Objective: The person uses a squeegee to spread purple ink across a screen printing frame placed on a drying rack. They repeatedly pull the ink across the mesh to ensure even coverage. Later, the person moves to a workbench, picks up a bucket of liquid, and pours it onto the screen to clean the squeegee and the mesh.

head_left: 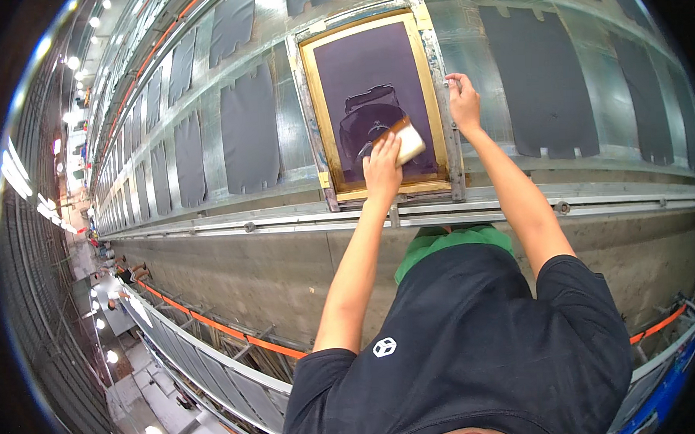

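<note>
A screen-printing frame (452, 156) lies on the long table, its mesh edged with yellow tape (314, 84). Dark glossy ink (370, 109) is spread on the lower part of the mesh (369, 55). My left hand (384, 164) is closed around a squeegee (411, 143) with a cream body and a brown edge, tilted and slightly blurred over the lower right of the mesh. At the frame's right side, my right hand (464, 104) grips the edge with curled fingers. What lies under the frame is hidden.
Dark grey cut fabric pieces (538, 80) lie flat in rows along the table, another piece (249, 128) left of the frame. A metal rail (286, 221) runs along the near edge. Behind me stands another long table with an orange strip (221, 328). People are far left.
</note>
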The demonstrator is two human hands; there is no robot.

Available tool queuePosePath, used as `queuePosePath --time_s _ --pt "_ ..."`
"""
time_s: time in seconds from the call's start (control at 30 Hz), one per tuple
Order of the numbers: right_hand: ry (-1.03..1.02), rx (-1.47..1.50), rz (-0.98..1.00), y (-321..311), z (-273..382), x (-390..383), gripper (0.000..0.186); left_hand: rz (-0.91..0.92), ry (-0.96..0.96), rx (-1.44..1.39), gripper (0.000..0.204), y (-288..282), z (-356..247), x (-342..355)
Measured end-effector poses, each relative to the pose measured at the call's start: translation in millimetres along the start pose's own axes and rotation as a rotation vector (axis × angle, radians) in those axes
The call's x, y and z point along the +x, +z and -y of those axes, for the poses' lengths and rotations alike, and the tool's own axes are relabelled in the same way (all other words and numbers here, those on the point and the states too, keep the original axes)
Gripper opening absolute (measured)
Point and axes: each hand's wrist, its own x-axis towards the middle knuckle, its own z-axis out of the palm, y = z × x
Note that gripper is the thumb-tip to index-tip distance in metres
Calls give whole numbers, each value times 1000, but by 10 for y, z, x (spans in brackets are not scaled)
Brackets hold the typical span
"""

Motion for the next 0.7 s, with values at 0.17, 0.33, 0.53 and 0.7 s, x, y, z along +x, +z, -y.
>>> queuePosePath --time_s 0.17,0.33,0.53,0.7 --pt "-33 34 -22 327 -23 -57 18 30 6 -141 65 -162 512 -643" --pt "66 -11 13 415 -73 -65 18 50 49 -134 65 -239 769 -962" --pt "123 -156 -11 452 -194 -58 20 -48 221 0 43 -32 920 -733" --pt "104 -209 -37 384 -250 7 19 4 94 -116 33 -131 1090 445"
